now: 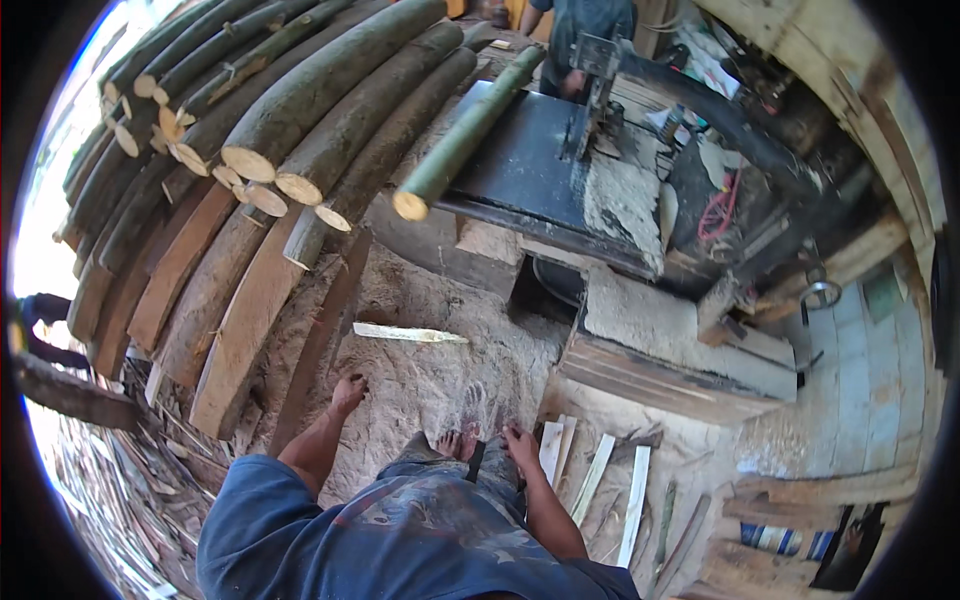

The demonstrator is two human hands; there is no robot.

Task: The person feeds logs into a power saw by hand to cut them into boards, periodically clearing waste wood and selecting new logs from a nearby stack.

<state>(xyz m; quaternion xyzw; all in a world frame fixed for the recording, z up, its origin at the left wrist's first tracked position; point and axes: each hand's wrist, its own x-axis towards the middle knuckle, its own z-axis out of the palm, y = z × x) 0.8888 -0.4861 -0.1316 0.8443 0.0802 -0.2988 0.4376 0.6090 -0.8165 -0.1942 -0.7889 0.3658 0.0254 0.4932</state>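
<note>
From where I stand, the person in the dusty blue shirt [340, 535] has the left hand [348, 393] out to the side, fingers loosely bent and partly open, near a long reddish-brown wooden plank [324, 345]. The right hand [519, 445] is by the thigh with its fingers curled; I cannot tell whether they grip anything. Just beyond it, long pale sawn strips [636, 500] lie on the sawdust-covered floor [400, 285]. Ahead, between the person and the machine, lies a short, pale, pointed piece of wood [410, 333].

A slim greenish log [470, 135] rests across the left side of the flat black saw table [520, 160], its pale cut end jutting past the near edge (well apart from both hands). Another person [590, 25] stands behind the table, and thick grey-brown logs [335, 95] are piled at left.
</note>
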